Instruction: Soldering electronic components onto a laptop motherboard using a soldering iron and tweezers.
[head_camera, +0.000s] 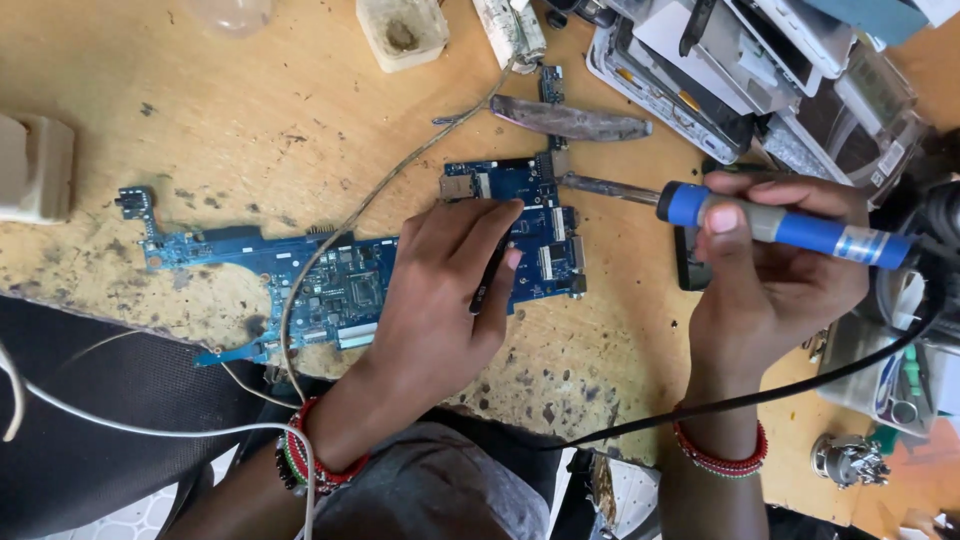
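Clearly the left hand (440, 290) is pressed down on the blue circuit board (350, 280), palm flat over its middle, most likely to keep the board from sliding on the worn wooden table (250, 120) while the tip of the tool comes in from the side. Its fingers are closed around a thin dark tool (490, 280), perhaps tweezers, which lies along the index finger and points towards the right end of the board. The right hand (770, 270) is wrapped firmly around the blue and grey handle of a soldering iron (780, 225), thumb on top, held nearly level so the metal shaft reaches leftward to the board's upper right corner, where its tip meets or sits just beside a connector; whether it truly touches I cannot tell. A black cord (800, 385) runs from the iron's back end, looping under the right wrist. The board lies long across the table, its left arm stretching well away from both hands, its right end between them. A thin grey wire (340, 230) crosses over the board. Stacked device parts (740, 70) crowd the upper right corner, and a small dirty white tub (402, 32) stands near the top edge.
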